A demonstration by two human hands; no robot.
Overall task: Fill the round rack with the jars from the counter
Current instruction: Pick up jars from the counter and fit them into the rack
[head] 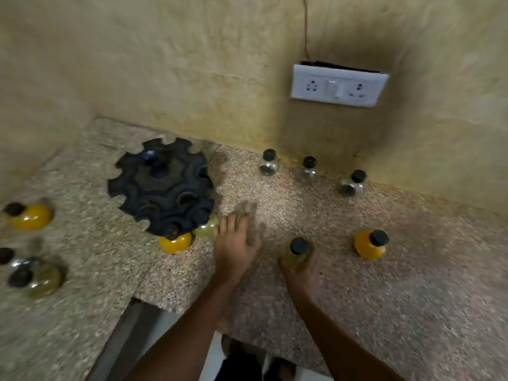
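**Jars scattered round the rack**

Head view: rack [162, 185] sits left of centre, a yellow jar [176, 243] at its lower edge. Right hand [299, 270] grips a pale jar [298, 251]. Left hand [236, 243] is blurred; grip unclear. Socket [338, 85] upper right. No legible writing.

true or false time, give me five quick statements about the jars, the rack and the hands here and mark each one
1. The right hand grips a jar with a black cap. True.
2. The round rack is full of jars. False: most of its slots look empty; only a yellow jar and a pale one sit at its near edge.
3. Three small clear jars stand along the wall. True.
4. The left hand holds a yellow jar. False: it is blurred, with nothing visibly in it.
5. The wall socket plate is black. False: it is white.
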